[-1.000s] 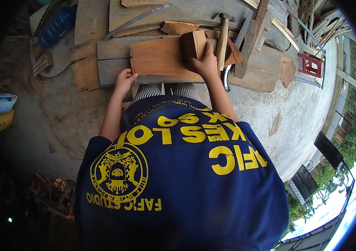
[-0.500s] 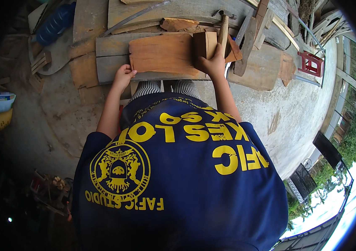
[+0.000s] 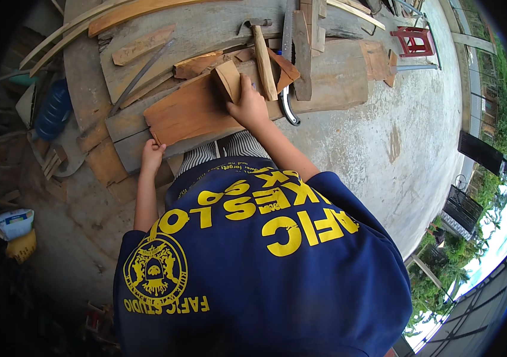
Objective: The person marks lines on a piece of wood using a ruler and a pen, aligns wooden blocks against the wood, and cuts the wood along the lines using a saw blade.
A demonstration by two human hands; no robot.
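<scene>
Block (image 3: 228, 79) sits on the right end of board (image 3: 185, 114), which lies on plank (image 3: 132, 152). Right hand (image 3: 250, 110) grasps block; left hand (image 3: 153, 156) pinches board's near-left corner. Advised: steady that corner, hold block square, press evenly.

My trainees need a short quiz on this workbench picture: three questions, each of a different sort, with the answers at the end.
1. Fill in: In the picture, the hammer lies to the ____ of the block.

2. Multiple choice: What does the right hand grip?
A. The jug
B. The block
C. The stool

3. True or false: The left hand is at the left end of the brown board.

Key: 1. right; 2. B; 3. true
</scene>
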